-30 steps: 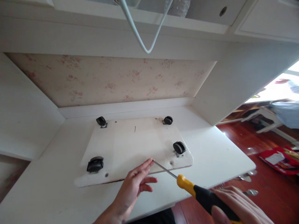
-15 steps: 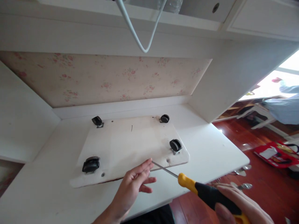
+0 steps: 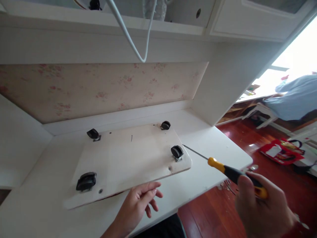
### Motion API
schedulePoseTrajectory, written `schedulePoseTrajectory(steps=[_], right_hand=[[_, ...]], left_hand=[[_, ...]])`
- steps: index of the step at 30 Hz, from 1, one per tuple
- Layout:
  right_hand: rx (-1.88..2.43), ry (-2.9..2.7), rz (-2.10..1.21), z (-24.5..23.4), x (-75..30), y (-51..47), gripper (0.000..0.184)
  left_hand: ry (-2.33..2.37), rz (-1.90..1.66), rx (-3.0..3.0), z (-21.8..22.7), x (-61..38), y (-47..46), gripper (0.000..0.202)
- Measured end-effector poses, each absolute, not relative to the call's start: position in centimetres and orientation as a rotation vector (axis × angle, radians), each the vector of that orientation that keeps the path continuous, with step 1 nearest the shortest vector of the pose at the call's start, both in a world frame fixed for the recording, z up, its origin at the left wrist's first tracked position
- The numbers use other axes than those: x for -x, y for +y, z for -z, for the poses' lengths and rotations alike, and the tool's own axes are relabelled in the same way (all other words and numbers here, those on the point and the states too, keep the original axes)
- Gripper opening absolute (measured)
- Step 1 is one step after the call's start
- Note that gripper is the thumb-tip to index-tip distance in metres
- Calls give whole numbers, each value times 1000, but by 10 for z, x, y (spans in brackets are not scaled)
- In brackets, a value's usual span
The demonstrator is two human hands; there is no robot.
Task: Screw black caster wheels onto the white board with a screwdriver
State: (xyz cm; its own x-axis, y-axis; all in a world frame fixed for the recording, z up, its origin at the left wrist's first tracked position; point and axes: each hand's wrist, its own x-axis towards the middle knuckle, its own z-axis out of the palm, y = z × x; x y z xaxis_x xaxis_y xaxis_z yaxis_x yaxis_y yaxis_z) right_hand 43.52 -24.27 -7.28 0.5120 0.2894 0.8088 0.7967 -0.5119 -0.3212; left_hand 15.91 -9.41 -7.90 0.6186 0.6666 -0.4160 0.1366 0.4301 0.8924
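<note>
A yellow and black screwdriver is gripped by its handle in my right hand. Its thin metal shaft points left, the tip appearing close to the right edge of a white board. My left hand is at the board's front edge, fingers loosely apart, with nothing visible in them. Black casters stand up from the board near its corners: front left, back left, back right and front right. Metal-rimmed holes show near the front casters.
The board lies on a white desk below a shelf, from which a white cable hangs. Side panels flank the desk. To the right, a red bag lies on the wooden floor, and a person in light blue is near the window.
The screwdriver has moved right and away from my left fingers, along with my right hand. My left hand stays near the board's front edge. The camera view has shifted right.
</note>
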Motion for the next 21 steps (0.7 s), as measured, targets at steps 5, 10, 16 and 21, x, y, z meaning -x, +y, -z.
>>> schedulePoseTrajectory(steps=[5, 10, 16, 21], right_hand=[[2007, -1097, 982, 53, -431, -216, 22], [1934, -1213, 894, 48, -426, -202, 17], [1910, -1093, 959, 47, -434, -204, 19], [1955, -1138, 880, 38, -442, -209, 19]], left_hand=[[871, -373, -1176, 86, -159, -97, 39], [894, -394, -1247, 91, -156, -100, 36], [910, -386, -1362, 91, -152, -104, 35], [901, -364, -1377, 95, -155, -109, 35]])
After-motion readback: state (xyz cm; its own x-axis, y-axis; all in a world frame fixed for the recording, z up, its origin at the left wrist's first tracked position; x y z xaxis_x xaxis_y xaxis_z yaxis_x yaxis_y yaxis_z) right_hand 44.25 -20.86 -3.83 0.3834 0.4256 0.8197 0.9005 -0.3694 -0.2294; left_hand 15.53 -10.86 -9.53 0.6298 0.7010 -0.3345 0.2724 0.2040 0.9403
